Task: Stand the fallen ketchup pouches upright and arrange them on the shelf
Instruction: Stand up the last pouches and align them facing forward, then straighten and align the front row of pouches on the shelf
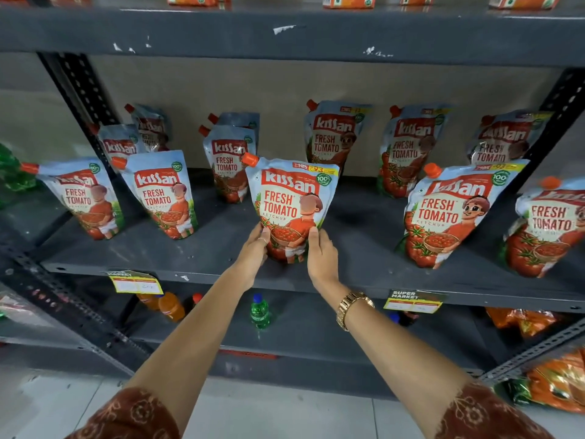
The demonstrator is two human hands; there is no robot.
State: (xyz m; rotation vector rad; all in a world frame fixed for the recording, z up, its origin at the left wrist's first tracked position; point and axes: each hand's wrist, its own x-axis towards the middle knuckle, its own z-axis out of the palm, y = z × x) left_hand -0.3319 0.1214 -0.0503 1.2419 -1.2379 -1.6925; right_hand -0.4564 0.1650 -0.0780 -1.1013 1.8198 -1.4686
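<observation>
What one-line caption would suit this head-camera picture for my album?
Both hands, left hand and right hand, steady an upright Kissan ketchup pouch at the front of a grey shelf.

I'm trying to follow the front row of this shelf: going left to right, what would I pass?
Leftmost pouch → second pouch → pouch held between the left hand and right hand, namely the middle pouch → fourth pouch → rightmost pouch, cut off by the picture's edge.
</observation>
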